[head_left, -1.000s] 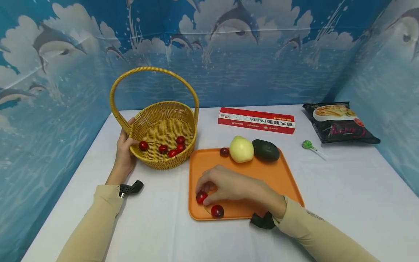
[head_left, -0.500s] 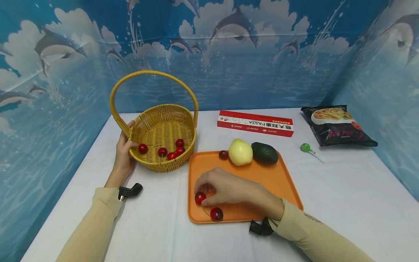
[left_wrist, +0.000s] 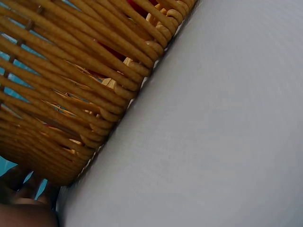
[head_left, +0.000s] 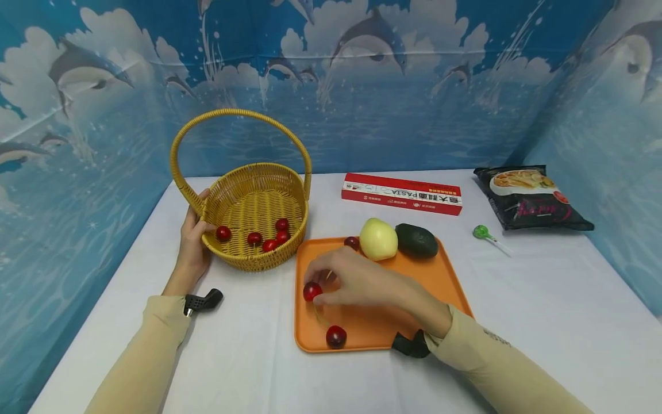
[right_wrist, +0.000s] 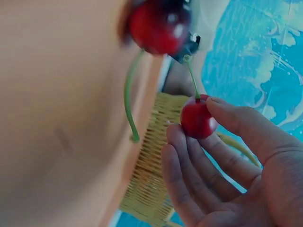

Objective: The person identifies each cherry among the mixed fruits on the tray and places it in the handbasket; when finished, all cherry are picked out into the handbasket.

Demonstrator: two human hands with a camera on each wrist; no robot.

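Observation:
On the left, my left hand (head_left: 194,244) grips the side rim of a yellow woven basket (head_left: 253,263), thumb over the edge and fingers behind. In the left wrist view the basket's woven wall (left_wrist: 71,85) fills the upper left, fingers dark at the corner. Several red cherries (head_left: 269,245) lie inside it. Over the left part of an orange tray (head_left: 393,328), my right hand (head_left: 357,279) pinches a red cherry (right_wrist: 199,118) between thumb and fingertips, its green stem showing. Another cherry (head_left: 336,337), dark red with a stem, lies near the tray's front edge.
At the tray's back sit a small dark red fruit (head_left: 351,242), a yellow-green apple (head_left: 378,238) and a dark green avocado (head_left: 416,240). Behind stands a red pasta box (head_left: 401,194). Farther right are a green lollipop (head_left: 481,232) and a black food packet (head_left: 535,198).
My right hand has raised the pinched cherry off the front-left of the tray, moving slightly away from me and left. The left hand keeps its grip on the basket.

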